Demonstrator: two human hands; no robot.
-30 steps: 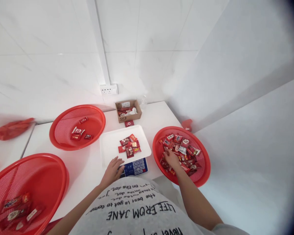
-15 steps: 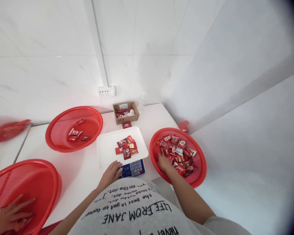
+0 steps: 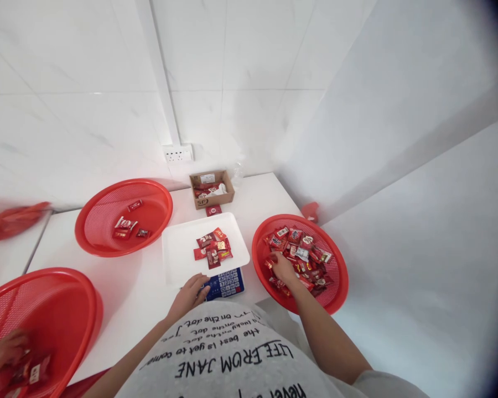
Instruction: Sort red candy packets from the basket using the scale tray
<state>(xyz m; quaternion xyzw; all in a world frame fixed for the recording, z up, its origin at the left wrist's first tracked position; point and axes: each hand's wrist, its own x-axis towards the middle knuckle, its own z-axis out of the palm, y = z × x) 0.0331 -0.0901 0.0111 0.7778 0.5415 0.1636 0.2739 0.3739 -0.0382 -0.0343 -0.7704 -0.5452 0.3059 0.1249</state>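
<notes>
Wrapped snacks [image 3: 294, 235], mostly red, lie heaped in a red mesh basket [image 3: 343, 287] at 3 o'clock of the white tray [image 3: 178, 249]. Right hand [image 3: 283, 269] is inside that basket, towards its 9 o'clock wall, fingers curled down among the wrappers; whether it grips one cannot be told. Left hand [image 3: 190, 292] is open and bare, fingers extended at the tray's 6 to 7 o'clock edge, just beside a blue keypad [image 3: 230, 283] at 5 o'clock. Overlapping packets [image 3: 213, 257] lie on the tray, towards its 3 o'clock side. At 12 o'clock stands a cardboard box [image 3: 209, 202] of further packets, one red packet [image 3: 213, 210] lying before it. A second basket [image 3: 161, 205], at 10 o'clock, holds a few packets. A third basket [image 3: 66, 309], at 8 o'clock, contains packets and a co-worker's hand [image 3: 8, 351], grip not discernible
</notes>
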